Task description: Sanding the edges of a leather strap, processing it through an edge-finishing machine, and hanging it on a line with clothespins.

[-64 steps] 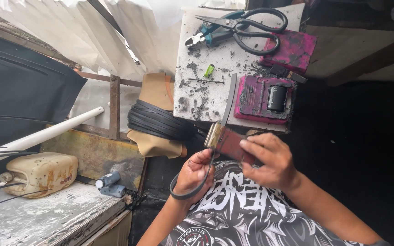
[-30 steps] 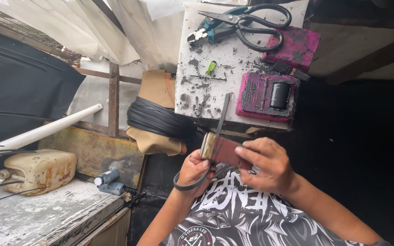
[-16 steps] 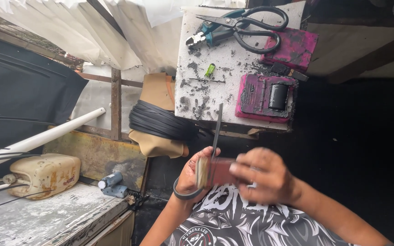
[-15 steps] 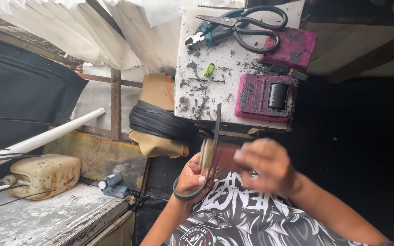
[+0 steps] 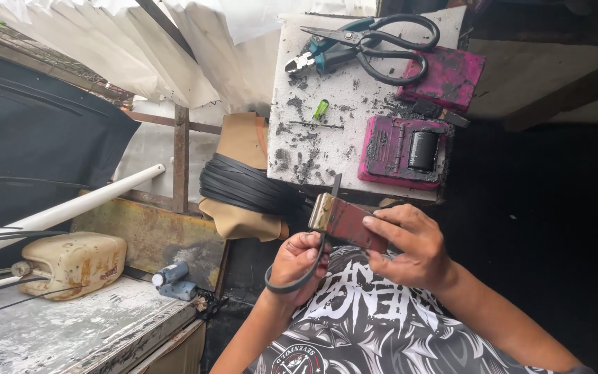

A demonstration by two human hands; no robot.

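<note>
My left hand (image 5: 297, 262) grips a narrow dark strap (image 5: 292, 284) that loops down below the fist and runs up past a small reddish-brown block (image 5: 344, 220). My right hand (image 5: 410, 246) holds that block from the right, fingers laid along its top side. The strap's free end (image 5: 335, 185) sticks up above the block toward the white work board (image 5: 354, 111). Both hands are in front of my printed black-and-white shirt (image 5: 368, 325).
On the white board lie black scissors (image 5: 382, 41), pliers (image 5: 309, 59), a green bit (image 5: 320, 109) and two magenta-stained blocks (image 5: 403, 149). A coil of black straps (image 5: 243, 187) rests left of it. A white pipe (image 5: 64, 211), a tan jug (image 5: 74, 262) and a worn bench (image 5: 70, 325) fill the left.
My hands have turned the block back so its flat reddish face shows, and my right hand has shifted right off it. The strap end still points up toward the board.
</note>
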